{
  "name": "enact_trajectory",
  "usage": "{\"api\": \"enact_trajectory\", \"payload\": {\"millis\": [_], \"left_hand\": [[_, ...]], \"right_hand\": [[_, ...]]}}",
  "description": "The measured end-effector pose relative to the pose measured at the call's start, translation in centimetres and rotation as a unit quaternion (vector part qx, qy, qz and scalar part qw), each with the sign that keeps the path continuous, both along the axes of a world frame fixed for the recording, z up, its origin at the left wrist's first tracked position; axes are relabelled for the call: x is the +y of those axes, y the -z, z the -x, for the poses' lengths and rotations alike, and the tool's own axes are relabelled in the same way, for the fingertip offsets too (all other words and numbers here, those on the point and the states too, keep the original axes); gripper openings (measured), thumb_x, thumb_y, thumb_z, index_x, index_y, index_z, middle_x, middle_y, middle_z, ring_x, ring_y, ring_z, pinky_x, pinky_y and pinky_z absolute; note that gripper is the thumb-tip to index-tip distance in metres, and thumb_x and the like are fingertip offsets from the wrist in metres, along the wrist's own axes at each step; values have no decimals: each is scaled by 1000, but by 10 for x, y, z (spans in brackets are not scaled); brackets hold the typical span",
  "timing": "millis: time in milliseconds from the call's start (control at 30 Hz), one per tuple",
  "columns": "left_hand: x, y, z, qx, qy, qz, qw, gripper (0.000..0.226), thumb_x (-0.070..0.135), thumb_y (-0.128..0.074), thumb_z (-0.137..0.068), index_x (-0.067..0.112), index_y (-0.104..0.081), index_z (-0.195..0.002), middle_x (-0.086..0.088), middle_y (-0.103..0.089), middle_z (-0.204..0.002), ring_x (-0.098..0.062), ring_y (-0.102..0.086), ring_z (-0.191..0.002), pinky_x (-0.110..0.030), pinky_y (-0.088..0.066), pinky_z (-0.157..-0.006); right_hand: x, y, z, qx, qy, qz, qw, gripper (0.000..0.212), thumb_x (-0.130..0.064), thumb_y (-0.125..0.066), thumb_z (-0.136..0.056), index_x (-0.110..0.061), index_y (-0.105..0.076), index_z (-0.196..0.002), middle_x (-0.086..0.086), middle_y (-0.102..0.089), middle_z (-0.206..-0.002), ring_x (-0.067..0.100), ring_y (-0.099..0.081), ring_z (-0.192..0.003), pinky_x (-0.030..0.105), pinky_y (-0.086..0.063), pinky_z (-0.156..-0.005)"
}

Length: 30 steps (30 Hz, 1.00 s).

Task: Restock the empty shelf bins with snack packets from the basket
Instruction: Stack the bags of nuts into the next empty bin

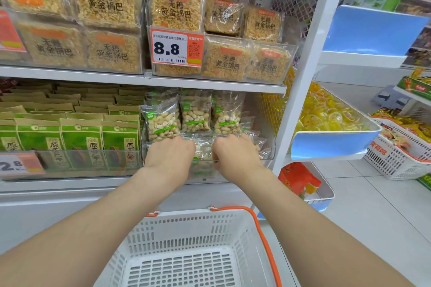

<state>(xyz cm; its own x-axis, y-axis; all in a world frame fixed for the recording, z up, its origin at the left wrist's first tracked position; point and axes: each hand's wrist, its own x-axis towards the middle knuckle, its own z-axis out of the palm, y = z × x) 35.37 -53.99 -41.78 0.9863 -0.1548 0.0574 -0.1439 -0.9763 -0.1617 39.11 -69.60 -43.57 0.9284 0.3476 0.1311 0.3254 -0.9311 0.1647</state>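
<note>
Both the left hand (169,154) and the right hand (235,154) are sunk among the peanut packets (196,114) in the clear bin (268,159) on the lower shelf (70,186), beyond the near white basket (186,228), their fingers hidden so the grip cannot be told; the front packets should probably be stood upright, labels outward.

Clear peanut packets (163,121) stand upright in clear shelf bin (272,147); white basket (182,216) below
</note>
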Motion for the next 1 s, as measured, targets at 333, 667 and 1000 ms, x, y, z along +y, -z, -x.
{"api": "enact_trajectory", "payload": {"millis": [333,667,1000], "left_hand": [[15,-5,-13,-90,0,58,994,30,-1,-64,-87,25,-50,-86,1,-57,-90,-29,-55,-83,-35,-37,-65],[14,7,-33,-73,30,27,997,32,-3,-64,-85,27,-53,-88,-4,-69,-100,-32,-67,-98,-35,-34,-74],[28,27,-42,-51,41,43,997,23,4,-67,-92,21,-64,-106,-1,-56,-85,-34,-64,-85,-38,-40,-62]], "right_hand": [[-4,-17,-7,-56,8,-71,996,6,-21,-69,-90,-27,-67,-90,-5,-71,-87,27,-64,-89,40,-22,-83],[1,-3,-28,-31,36,-50,998,10,-19,-72,-91,-25,-65,-86,-4,-66,-82,28,-62,-86,41,-21,-83],[9,-6,-25,24,59,-48,997,18,-8,-70,-85,-24,-65,-93,0,-67,-94,29,-63,-98,48,-37,-103]]}}
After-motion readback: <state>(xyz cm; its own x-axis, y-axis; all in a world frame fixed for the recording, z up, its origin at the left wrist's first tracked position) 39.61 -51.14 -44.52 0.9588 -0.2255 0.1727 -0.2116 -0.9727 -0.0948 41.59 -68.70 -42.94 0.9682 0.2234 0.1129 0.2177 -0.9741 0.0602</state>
